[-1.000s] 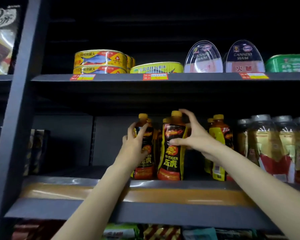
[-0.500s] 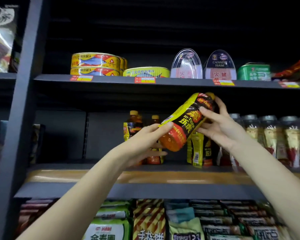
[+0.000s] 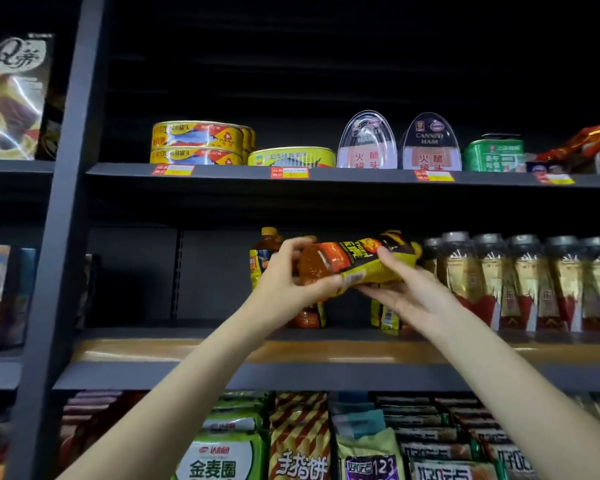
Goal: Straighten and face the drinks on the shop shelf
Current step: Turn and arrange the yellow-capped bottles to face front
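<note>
From the head camera, a drink bottle (image 3: 352,263) is held lying sideways in the air, just in front of the middle shelf (image 3: 291,375). Its bottom end is gripped by the left hand (image 3: 284,282), and its top part is cupped from below by the right hand (image 3: 406,289). To do this well, the bottle should be turned upright, set down gently, and its name turned to the front. A gap is seen between two standing bottles (image 3: 267,258) below. Tall drinks with grey caps (image 3: 520,282) are packed close on the right and could be bumped. Fish tins (image 3: 201,142) are kept on the shelf above.
</note>
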